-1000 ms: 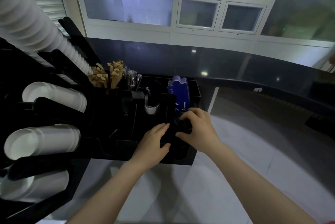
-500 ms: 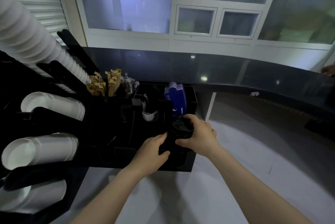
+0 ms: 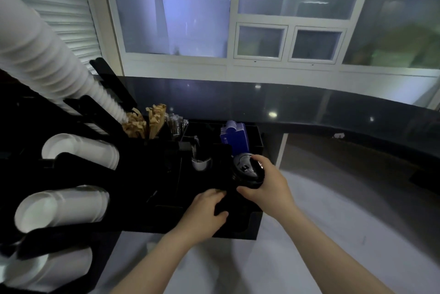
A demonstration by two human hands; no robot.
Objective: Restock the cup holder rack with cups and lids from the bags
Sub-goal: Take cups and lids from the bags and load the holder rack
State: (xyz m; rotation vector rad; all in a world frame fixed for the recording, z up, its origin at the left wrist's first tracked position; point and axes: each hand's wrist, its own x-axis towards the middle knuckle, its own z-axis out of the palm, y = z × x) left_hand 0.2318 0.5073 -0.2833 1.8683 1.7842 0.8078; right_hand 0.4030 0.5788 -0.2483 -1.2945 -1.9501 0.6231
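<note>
A stack of black lids is gripped by the right hand above the organizer's front-right slot on the counter, seemingly to be seated there, while the slot's front edge is held by the left hand, presumably for steadiness.

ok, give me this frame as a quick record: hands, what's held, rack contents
right hand: grips a stack of black lids, over the rack's right front compartment
left hand: fingers curled over the front edge of the black rack
white cups: sideways stacks in the rack's left holders
tall cup stack: leans from upper left
back compartments: brown packets, blue sleeves
surface: pale counter
</note>
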